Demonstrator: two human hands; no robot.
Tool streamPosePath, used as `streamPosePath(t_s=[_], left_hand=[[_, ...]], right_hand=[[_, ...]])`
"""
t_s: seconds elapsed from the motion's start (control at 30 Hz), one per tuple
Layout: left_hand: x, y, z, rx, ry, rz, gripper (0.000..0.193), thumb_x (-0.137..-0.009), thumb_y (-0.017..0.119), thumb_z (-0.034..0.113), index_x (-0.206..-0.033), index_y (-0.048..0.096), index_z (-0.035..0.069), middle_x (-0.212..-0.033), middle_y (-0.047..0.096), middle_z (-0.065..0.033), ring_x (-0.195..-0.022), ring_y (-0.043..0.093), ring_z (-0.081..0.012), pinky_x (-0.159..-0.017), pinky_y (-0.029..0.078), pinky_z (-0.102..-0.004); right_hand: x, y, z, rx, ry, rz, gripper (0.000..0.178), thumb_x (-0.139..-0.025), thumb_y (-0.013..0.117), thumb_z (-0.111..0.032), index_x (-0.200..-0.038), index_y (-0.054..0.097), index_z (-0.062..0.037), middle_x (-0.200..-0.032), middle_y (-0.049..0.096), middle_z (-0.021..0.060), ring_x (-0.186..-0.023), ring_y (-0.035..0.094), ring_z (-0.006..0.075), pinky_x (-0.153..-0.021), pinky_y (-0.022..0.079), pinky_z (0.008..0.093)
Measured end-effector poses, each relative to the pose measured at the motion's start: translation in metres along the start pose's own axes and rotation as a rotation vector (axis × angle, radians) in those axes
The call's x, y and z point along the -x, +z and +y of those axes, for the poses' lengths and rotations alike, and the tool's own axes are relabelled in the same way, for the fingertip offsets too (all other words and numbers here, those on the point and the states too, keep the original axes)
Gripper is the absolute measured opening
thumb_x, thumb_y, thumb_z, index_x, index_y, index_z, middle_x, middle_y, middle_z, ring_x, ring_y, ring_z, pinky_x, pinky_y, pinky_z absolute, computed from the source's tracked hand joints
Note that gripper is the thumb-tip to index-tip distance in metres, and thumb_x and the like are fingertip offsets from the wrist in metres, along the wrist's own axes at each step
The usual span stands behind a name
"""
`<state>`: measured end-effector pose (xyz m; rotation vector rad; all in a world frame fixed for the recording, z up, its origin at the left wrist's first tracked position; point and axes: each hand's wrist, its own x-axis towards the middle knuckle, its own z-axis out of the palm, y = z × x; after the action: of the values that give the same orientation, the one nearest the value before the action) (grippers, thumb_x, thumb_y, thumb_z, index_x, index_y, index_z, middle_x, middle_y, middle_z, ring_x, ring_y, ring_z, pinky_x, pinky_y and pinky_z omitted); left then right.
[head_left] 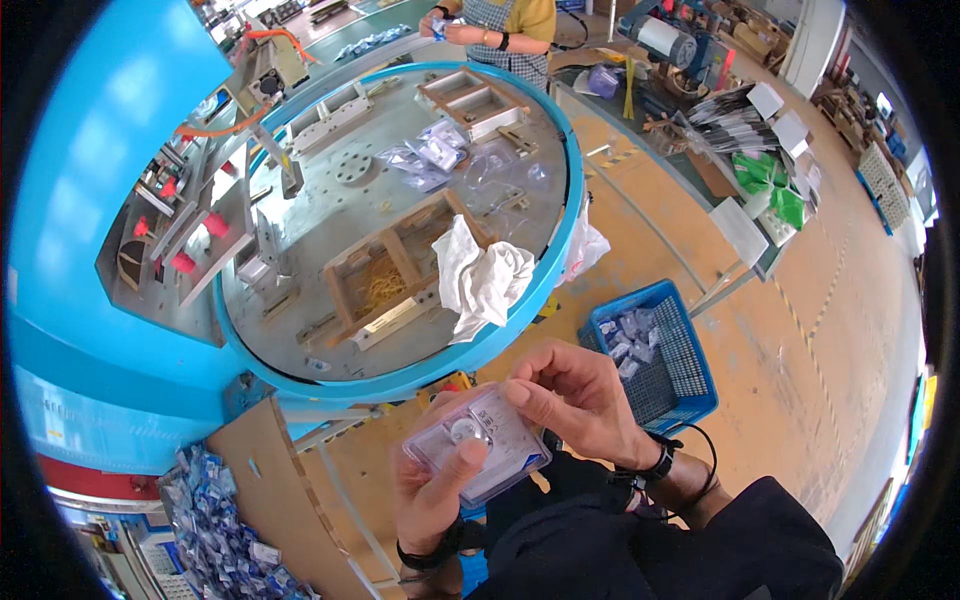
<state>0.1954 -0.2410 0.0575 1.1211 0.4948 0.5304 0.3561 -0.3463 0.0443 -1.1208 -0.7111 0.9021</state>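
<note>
While Both Hands Meet on One Pack, Clutter Rings the Work

With the clear plastic pack (515, 440) held near the body, below the round table (573, 180), the left hand (430, 490) clamps its left side, thumb across the face. The right hand (585, 405) meets it at the far right corner; whether those fingertips pinch or merely rest cannot be told. Handling the edge well probably calls for firm support beneath, a light left thumb so the plastic does not bow, and small fingertip movements.

A white cloth (480, 275) lies over the table's near right rim, partly covering a wooden frame (395, 245), and could hamper a reach there. To the right, a blue basket (692, 355) holds small packs (630, 338); a black cord (713, 447) loops by the right wrist and might snag.
</note>
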Motion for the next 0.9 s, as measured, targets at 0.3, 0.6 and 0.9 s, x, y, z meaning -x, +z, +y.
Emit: streamPosePath(t_s=[0.3,0.6,0.9], left_hand=[[0.004,-0.001,0.007,-0.143,0.083,-0.071,0.049,-0.086,0.074,0.022,-0.127,0.066,-0.005,-0.117,0.063,-0.0136,-0.107,0.062,-0.0213,-0.093,0.047,-0.0329],[0.005,0.001,-0.005,-0.053,0.089,0.128,0.061,-0.079,0.076,0.040,-0.116,0.068,-0.008,-0.111,0.068,-0.0147,-0.097,0.066,-0.0227,-0.085,0.051,-0.0344],[0.014,-0.002,-0.001,0.067,0.057,0.311,0.066,-0.087,0.071,0.039,-0.131,0.057,-0.009,-0.112,0.067,-0.0175,-0.098,0.067,-0.0246,-0.084,0.056,-0.0356]], right_hand=[[0.011,0.005,0.001,-0.054,0.034,0.003,0.013,-0.101,0.065,-0.015,-0.102,0.059,-0.0038,-0.085,0.057,-0.0047,-0.073,0.050,0.0009,-0.062,0.041,0.0198],[0.026,0.010,-0.005,-0.098,0.103,-0.039,0.010,-0.101,0.063,-0.009,-0.106,0.059,-0.0016,-0.092,0.060,-0.0001,-0.080,0.057,0.0051,-0.069,0.046,0.0223],[0.040,0.013,-0.005,-0.093,0.135,-0.084,0.011,-0.100,0.062,-0.006,-0.108,0.062,0.0012,-0.096,0.063,0.0036,-0.085,0.060,0.0076,-0.075,0.050,0.0244]])
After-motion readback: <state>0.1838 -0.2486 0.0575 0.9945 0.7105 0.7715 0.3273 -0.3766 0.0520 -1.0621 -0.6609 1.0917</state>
